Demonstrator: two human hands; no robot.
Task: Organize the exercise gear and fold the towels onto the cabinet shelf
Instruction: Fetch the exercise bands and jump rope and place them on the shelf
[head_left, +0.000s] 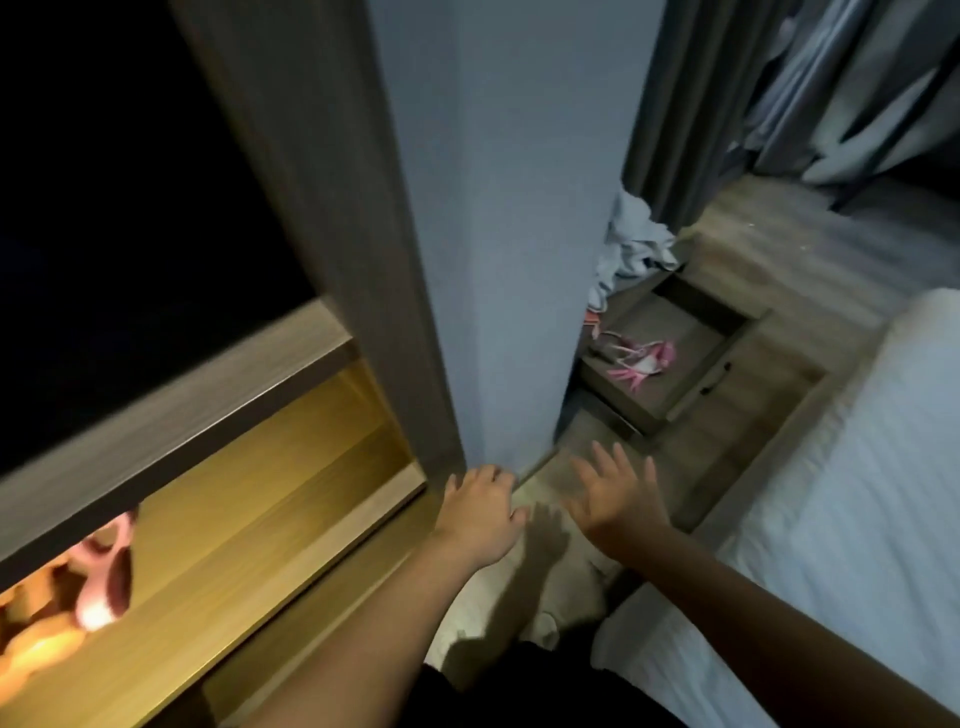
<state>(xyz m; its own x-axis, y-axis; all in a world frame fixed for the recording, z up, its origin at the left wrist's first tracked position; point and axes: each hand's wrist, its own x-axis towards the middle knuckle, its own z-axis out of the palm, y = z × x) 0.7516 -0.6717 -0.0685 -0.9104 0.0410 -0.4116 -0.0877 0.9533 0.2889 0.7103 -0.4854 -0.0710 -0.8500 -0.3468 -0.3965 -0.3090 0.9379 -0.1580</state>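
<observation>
Head view | left hand (483, 512) loosely curled, empty | right hand (618, 499) spread wide, empty | pink gear (641, 358) in open drawer (680, 322), well beyond both hands

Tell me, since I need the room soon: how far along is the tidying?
Done: some blurred pink and pale items sit on the lit cabinet shelf. In hand: nothing; the left hand and right hand are both empty, stretched forward. Left: the pink gear lies in the open drawer, and a crumpled pale cloth sits unfolded beyond it.
</observation>
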